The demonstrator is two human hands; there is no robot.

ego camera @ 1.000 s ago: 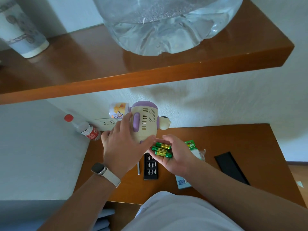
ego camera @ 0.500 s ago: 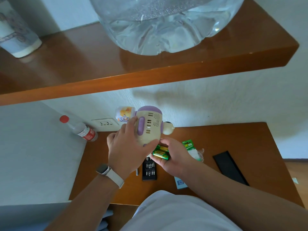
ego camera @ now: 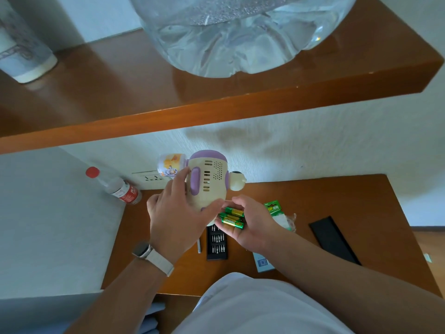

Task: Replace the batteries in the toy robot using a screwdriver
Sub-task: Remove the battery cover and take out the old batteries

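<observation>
My left hand (ego camera: 175,215) grips the cream and purple toy robot (ego camera: 209,182) from its left side and holds it above the wooden table (ego camera: 337,201), back side with vent slots facing me. My right hand (ego camera: 252,222) sits just below the robot, palm up, fingers curled round several green batteries (ego camera: 232,218). Under the hands lies a black tray of screwdriver bits (ego camera: 216,242), with a grey screwdriver shaft (ego camera: 199,247) beside it. A green battery pack (ego camera: 277,213) with torn plastic lies to the right.
A wooden shelf (ego camera: 216,109) overhangs the table and carries a large water jug (ego camera: 240,32) and a cup (ego camera: 24,51). On the table stand a red-capped bottle (ego camera: 115,186), a black lid (ego camera: 334,239) and a white box (ego camera: 262,261). A wall socket (ego camera: 149,177) sits behind.
Both hands and the robot shifted slightly as the view moved; my right hand with the batteries drew closer under the robot's lower end.
</observation>
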